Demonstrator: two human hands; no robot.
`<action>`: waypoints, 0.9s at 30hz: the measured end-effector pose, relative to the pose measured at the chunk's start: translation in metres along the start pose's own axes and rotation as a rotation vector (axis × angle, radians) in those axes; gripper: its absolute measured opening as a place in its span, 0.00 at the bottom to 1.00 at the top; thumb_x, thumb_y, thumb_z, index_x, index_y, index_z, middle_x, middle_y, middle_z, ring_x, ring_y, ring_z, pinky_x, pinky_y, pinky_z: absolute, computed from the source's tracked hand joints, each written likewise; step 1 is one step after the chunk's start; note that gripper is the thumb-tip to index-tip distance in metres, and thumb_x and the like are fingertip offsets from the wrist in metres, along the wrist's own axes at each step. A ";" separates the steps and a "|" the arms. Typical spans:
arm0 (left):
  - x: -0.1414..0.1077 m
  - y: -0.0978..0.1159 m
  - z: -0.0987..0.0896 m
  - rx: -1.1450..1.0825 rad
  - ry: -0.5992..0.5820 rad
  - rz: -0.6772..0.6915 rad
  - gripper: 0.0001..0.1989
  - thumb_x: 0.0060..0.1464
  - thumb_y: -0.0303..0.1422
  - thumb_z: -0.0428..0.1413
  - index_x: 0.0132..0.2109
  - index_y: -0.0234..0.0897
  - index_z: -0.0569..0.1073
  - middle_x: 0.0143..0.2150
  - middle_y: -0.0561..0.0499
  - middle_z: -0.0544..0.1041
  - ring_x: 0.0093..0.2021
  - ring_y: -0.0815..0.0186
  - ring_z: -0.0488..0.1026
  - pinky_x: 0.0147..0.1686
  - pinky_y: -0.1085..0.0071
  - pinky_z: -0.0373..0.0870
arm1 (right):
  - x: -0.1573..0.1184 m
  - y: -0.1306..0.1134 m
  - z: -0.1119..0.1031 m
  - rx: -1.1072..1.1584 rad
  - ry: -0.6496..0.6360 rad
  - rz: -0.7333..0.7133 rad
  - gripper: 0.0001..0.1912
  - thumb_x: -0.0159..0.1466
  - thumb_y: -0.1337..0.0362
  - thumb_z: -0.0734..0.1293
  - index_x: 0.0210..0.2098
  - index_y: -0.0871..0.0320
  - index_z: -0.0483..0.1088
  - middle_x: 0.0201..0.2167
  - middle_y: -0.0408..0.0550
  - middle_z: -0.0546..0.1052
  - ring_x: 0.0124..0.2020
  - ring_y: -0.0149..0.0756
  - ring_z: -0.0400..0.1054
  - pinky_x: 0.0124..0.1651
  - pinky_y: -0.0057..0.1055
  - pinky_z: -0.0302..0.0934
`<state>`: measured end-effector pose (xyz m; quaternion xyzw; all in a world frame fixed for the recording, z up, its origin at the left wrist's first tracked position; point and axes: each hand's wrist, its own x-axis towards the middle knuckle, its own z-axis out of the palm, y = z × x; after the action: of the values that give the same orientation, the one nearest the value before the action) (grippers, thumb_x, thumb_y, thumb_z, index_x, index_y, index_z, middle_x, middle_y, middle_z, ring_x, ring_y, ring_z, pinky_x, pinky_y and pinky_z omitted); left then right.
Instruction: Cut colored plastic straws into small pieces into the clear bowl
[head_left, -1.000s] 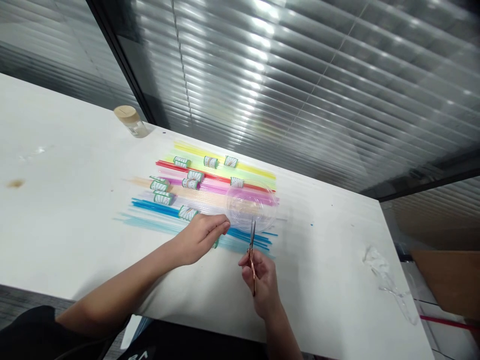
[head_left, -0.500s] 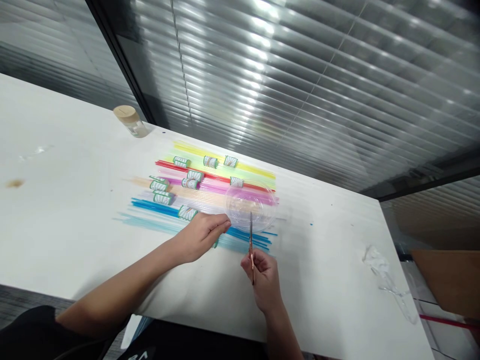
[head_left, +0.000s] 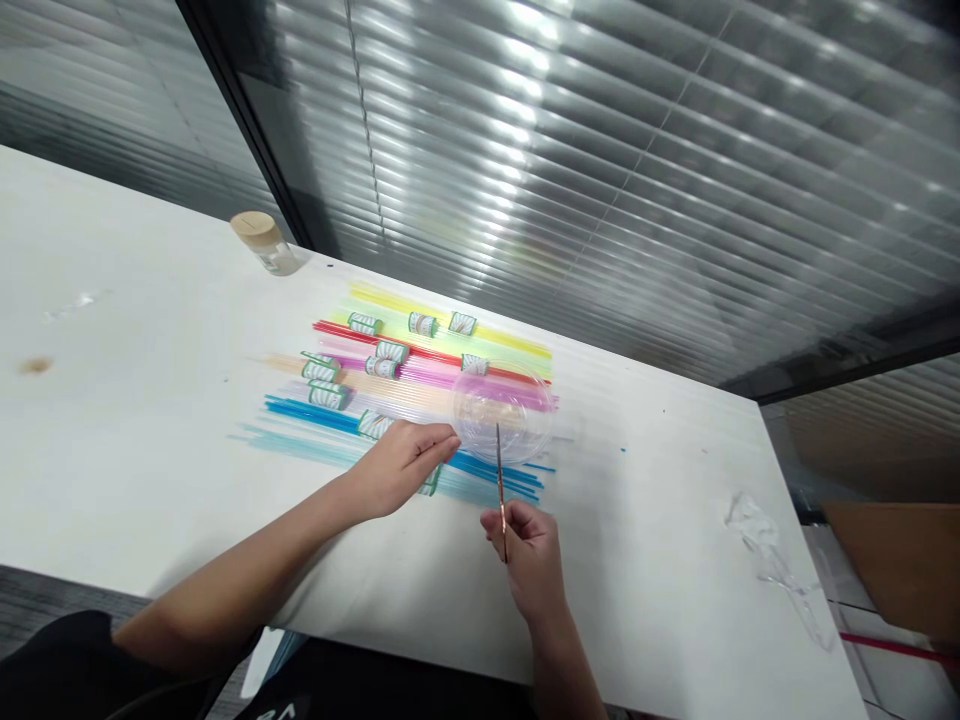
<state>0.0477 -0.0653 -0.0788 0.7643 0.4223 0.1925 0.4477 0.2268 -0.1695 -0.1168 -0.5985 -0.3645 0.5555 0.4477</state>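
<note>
Scissors (head_left: 500, 488) sit grasped in the right hand (head_left: 534, 560), blades pointing away from the body, their tips seen against a transparent round bowl (head_left: 536, 425). The left hand (head_left: 405, 462) has its fingers drawn together just left of that bowl — whether they pinch anything, I cannot tell. Around and left of the left hand lie dark blue straws (head_left: 311, 412) and pale blue straws (head_left: 300, 443). Beyond it come red straws (head_left: 435, 353), then yellow straws (head_left: 517, 341), with green-edged paper bands (head_left: 327, 395) across the rows. Farther off to its left, a jar (head_left: 262, 245) with a tan lid stands near the far edge of the white surface (head_left: 637, 590). Well to the right of the right hand — crumpled see-through plastic (head_left: 754, 520).
</note>
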 end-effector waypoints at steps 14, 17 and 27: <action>0.000 0.002 0.000 -0.015 0.000 -0.005 0.22 0.65 0.42 0.42 0.24 0.36 0.56 0.20 0.58 0.56 0.22 0.73 0.55 0.24 0.74 0.51 | 0.001 0.002 0.000 -0.017 0.013 -0.001 0.32 0.54 0.42 0.71 0.15 0.54 0.49 0.14 0.35 0.51 0.20 0.27 0.43 0.23 0.28 0.41; 0.000 0.002 0.001 -0.008 0.014 -0.017 0.22 0.65 0.42 0.42 0.24 0.36 0.57 0.20 0.58 0.57 0.22 0.73 0.55 0.24 0.74 0.51 | 0.001 0.004 -0.002 -0.016 0.005 -0.006 0.32 0.55 0.42 0.70 0.15 0.54 0.50 0.14 0.35 0.51 0.20 0.27 0.43 0.23 0.28 0.42; -0.001 0.002 0.003 -0.016 0.035 -0.008 0.23 0.65 0.43 0.43 0.24 0.36 0.56 0.20 0.58 0.57 0.22 0.73 0.55 0.24 0.74 0.51 | -0.004 -0.004 0.000 0.005 -0.117 -0.006 0.28 0.55 0.42 0.71 0.19 0.55 0.56 0.16 0.35 0.53 0.19 0.26 0.43 0.21 0.26 0.39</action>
<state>0.0504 -0.0679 -0.0785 0.7555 0.4316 0.2073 0.4472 0.2262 -0.1715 -0.1118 -0.5626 -0.3903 0.5894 0.4287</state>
